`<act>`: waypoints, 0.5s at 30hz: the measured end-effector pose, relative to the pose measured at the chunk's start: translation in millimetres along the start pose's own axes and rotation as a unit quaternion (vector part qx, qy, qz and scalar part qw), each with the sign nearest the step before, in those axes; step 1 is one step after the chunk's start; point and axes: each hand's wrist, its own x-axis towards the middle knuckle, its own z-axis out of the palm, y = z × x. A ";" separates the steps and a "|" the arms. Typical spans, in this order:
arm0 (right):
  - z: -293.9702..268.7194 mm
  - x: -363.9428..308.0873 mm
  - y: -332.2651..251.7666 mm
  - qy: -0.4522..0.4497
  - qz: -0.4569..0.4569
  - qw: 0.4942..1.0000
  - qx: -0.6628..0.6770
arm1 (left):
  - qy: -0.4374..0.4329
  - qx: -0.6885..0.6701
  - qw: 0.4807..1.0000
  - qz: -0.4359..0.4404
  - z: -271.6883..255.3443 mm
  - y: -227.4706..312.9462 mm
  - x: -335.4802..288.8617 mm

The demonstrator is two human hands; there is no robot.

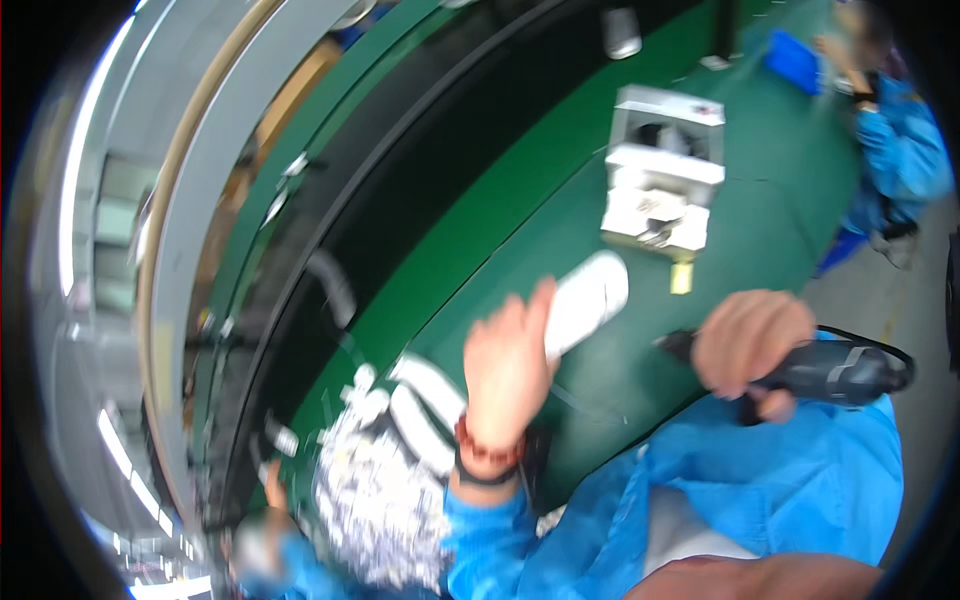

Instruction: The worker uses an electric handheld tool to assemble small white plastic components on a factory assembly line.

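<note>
L hand (507, 350) grip holds shell (592, 300), R hand (752, 342) grip holds driver (842, 373); prob. best: brace shell, driver square-on.

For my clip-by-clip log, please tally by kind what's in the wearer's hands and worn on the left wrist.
White rounded casing, in the left hand: 1
Dark power tool, in the right hand: 1
Reddish bead bracelet: 1
Black wristband: 1
Total: 4
</note>
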 end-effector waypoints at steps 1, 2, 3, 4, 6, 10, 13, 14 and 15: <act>-3.8 -3.7 -8.5 -0.012 0.008 1.000 -0.024 | 0.097 0.042 0.994 -0.019 -9.7 -17.1 16.0; -2.8 -11.9 -13.3 0.040 0.041 0.997 -0.053 | 0.202 0.050 0.976 -0.071 -15.4 -34.9 34.9; 5.1 -17.9 -18.5 0.075 0.066 0.993 -0.067 | 0.386 0.090 0.912 -0.107 -20.9 -60.7 39.2; 16.0 -22.6 -15.8 0.057 0.060 0.996 -0.028 | 0.518 0.095 0.839 -0.137 -41.4 -81.1 36.3; 19.0 -40.5 4.1 0.158 0.184 0.970 0.006 | 0.571 0.127 0.793 -0.173 -49.4 -124.3 27.4; 24.3 -82.9 11.7 0.124 0.243 0.958 -0.091 | 0.321 0.056 0.912 -0.249 23.9 -161.2 73.9; 26.0 -98.0 16.1 0.122 0.273 0.950 -0.090 | 0.143 -0.009 0.962 -0.232 88.2 -182.3 82.1; 24.7 -99.2 16.2 0.125 0.271 0.950 -0.093 | 0.077 -0.071 0.967 -0.233 98.9 -184.5 81.1; 23.7 -99.7 16.9 0.136 0.267 0.950 -0.088 | 0.046 -0.124 0.970 -0.205 106.9 -190.8 82.2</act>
